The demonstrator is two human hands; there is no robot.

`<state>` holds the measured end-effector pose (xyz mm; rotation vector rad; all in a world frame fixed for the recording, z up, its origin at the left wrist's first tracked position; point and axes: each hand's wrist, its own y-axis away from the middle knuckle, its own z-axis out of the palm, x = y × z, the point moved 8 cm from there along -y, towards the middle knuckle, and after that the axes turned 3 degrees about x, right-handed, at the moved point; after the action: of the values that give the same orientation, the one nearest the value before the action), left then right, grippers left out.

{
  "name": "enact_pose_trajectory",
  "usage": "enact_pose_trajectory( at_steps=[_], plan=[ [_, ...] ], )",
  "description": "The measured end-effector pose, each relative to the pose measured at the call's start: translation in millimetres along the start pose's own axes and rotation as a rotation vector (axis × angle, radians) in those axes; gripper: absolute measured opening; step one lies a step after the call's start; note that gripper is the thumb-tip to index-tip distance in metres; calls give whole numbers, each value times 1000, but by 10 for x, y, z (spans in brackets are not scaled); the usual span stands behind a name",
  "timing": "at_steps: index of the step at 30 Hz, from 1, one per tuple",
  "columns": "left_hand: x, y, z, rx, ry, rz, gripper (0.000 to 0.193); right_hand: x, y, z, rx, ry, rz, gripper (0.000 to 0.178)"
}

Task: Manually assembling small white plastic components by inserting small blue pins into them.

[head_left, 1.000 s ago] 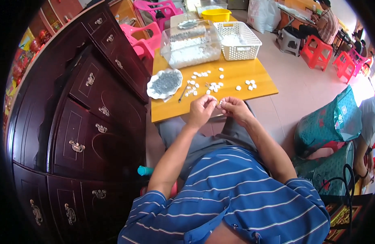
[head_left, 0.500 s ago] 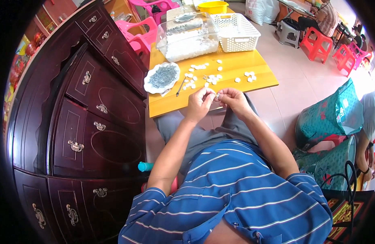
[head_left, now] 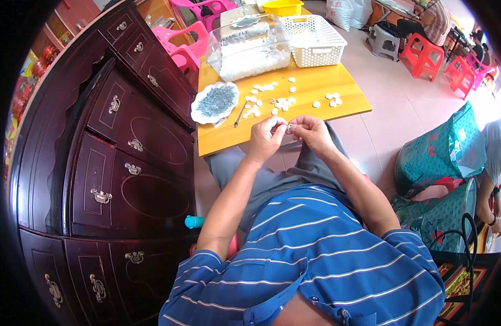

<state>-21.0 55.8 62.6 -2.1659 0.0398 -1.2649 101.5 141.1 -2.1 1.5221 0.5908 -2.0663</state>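
Note:
My left hand (head_left: 265, 139) and my right hand (head_left: 314, 136) meet just past the table's near edge, thumbs and forefingers pinched together. Between their fingertips is a small white piece (head_left: 289, 127), mostly covered, so its exact kind does not show. Beyond them, several small white rounded pieces (head_left: 280, 103) lie scattered on the yellow wooden table (head_left: 343, 87). To the left, a white scalloped dish (head_left: 232, 111) holds a heap of thin grey metal bits (head_left: 215, 101). A slim dark tool (head_left: 240, 115) lies between dish and pieces.
At the table's back stand a clear plastic bin (head_left: 212, 48) of white pieces, a white perforated basket (head_left: 318, 57) and a yellow basin (head_left: 283, 7). A dark wooden cabinet (head_left: 147, 190) rises close on my left. Teal bags (head_left: 432, 155) and another person's arm (head_left: 484, 206) are at right.
My hands stay pinched together in nearly the same place, with the small piece turned slightly between the fingertips. At the right, the other person's hand has shifted a little.

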Motion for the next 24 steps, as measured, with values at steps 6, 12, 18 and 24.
enact_pose_trajectory(
  at_steps=[6, 12, 18, 24],
  plan=[
    [-30, 9, 22, -11, -32, -6, 6, 46, -11, -30, 2, 25, 11, 10],
    [-289, -25, -23, -28, 102, -83, 15, 55, -5, -128, 26, 29, 35, 11],
    [-525, -208, -178, 28, -368, -70, 26, 50, -70, -263, 83, 40, 33, 9],
    [-564, -378, -26, 55, -630, 40, 21, 73, -78, -311, 98, -3, 45, 12]
  ],
)
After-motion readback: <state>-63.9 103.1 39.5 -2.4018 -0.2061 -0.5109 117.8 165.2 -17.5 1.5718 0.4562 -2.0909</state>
